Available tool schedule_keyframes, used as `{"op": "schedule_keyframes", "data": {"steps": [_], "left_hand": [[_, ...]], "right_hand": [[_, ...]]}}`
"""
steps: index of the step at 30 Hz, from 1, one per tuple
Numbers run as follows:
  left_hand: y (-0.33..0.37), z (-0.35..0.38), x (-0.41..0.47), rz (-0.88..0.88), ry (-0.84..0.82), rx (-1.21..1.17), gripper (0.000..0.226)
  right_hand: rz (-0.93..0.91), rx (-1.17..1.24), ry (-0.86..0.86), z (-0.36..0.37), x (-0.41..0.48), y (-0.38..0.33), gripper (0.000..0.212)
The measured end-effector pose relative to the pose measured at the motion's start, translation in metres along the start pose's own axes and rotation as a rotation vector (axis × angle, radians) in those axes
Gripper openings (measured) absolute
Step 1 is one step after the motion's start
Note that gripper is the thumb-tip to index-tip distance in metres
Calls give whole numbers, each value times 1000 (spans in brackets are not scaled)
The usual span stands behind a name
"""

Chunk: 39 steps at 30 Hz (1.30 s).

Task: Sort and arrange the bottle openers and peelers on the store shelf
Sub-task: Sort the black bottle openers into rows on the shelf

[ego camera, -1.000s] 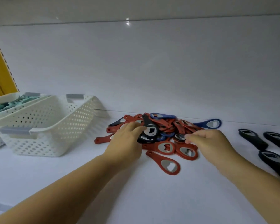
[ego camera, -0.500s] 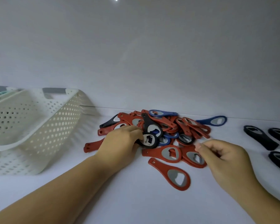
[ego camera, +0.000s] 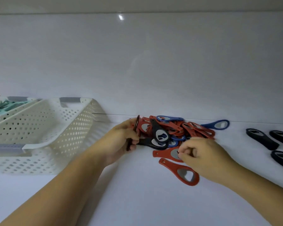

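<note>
A pile of red, blue and black bottle openers (ego camera: 183,129) lies against the back wall of the white shelf. My left hand (ego camera: 121,141) is at the pile's left edge and grips an opener (ego camera: 136,123) turned up on its edge; its handle pokes out below my fingers. A black opener (ego camera: 160,136) lies right beside that hand. My right hand (ego camera: 204,157) sits at the pile's front with fingers curled, pinching the head of a red opener (ego camera: 163,154). Another red opener (ego camera: 181,173) lies alone in front.
A white perforated basket (ego camera: 59,128) stands to the left, and behind it a second basket with teal peelers (ego camera: 2,106). Three black openers (ego camera: 260,141) lie in a group at the right. One blue opener (ego camera: 217,124) lies apart by the back wall.
My left hand has lifted an opener onto its edge at the pile's left side. My right hand moved left and forward onto a red opener's head.
</note>
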<state>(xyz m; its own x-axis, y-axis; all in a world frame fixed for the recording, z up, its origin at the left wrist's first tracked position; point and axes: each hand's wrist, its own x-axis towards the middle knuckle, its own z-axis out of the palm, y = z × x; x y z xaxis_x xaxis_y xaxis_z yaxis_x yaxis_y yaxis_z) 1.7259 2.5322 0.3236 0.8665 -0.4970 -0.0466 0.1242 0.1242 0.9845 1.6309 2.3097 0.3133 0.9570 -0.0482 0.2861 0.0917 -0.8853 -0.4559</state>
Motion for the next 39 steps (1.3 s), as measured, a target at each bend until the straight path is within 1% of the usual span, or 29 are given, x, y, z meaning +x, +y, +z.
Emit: {"op": "schedule_keyframes", "data": {"steps": [2,4,6,8,10,12,13,14,16,18,21,22,23,24,26,28,29,30,31,32,33,34,36,37,39], "left_hand": [[2,-2,0,-117,-24,-186,30],[2,-2,-2,-229,1,-316,27],[2,0,-3,-282,-12,-377,25],[5,0,-5,-315,-31,-338,23],[5,-2,-3,-337,-12,-309,29],[4,-4,-1,-339,7,-363,38],[3,-4,0,-325,13,-385,35],[3,-4,1,-306,23,-402,28],[4,-3,2,-259,69,-454,17],[5,-2,3,-191,137,-481,14],[6,-3,3,-62,214,-461,21],[7,-3,3,-20,224,-432,22],[8,-1,2,6,229,-383,23],[8,1,1,8,221,-313,23],[9,9,-6,-59,131,-175,21],[9,15,-15,-189,-109,-55,22],[9,17,-19,-238,-246,36,22],[8,19,-23,-259,-348,124,17],[8,21,-25,-256,-393,186,10],[6,21,-24,-240,-374,211,9],[5,21,-22,-220,-307,195,16],[4,18,-18,-204,-217,127,20],[5,9,-9,-169,-49,-88,23],[7,5,-6,-150,10,-200,27],[7,-4,-2,-128,113,-358,40]], "right_hand": [[-64,-72,-13,7,12,-14,12],[-75,-133,-5,13,29,-26,31],[-73,-187,-23,19,40,-32,48],[-68,-206,-60,22,44,-30,55],[-70,-207,-59,24,46,-22,49],[-74,-182,-14,26,47,-18,37],[-83,-182,1,28,47,-16,32],[-100,-190,13,30,48,-16,29],[-131,-173,59,31,49,-15,27],[-132,-103,185,27,48,-16,25],[-113,109,438,18,43,-19,19],[-76,221,465,15,40,-21,17],[-30,340,449,13,36,-24,16],[9,453,398,12,32,-29,18],[37,608,273,14,24,-37,24],[18,638,202,18,19,-42,26],[7,645,187,20,17,-45,25],[0,667,179,23,17,-46,23],[3,697,175,24,18,-46,22],[10,709,177,25,19,-44,22],[16,694,189,26,19,-42,21],[10,637,217,27,20,-39,20],[-53,395,259,28,24,-31,17],[-93,242,228,29,26,-29,20],[-110,1,84,35,31,-29,35]]}}
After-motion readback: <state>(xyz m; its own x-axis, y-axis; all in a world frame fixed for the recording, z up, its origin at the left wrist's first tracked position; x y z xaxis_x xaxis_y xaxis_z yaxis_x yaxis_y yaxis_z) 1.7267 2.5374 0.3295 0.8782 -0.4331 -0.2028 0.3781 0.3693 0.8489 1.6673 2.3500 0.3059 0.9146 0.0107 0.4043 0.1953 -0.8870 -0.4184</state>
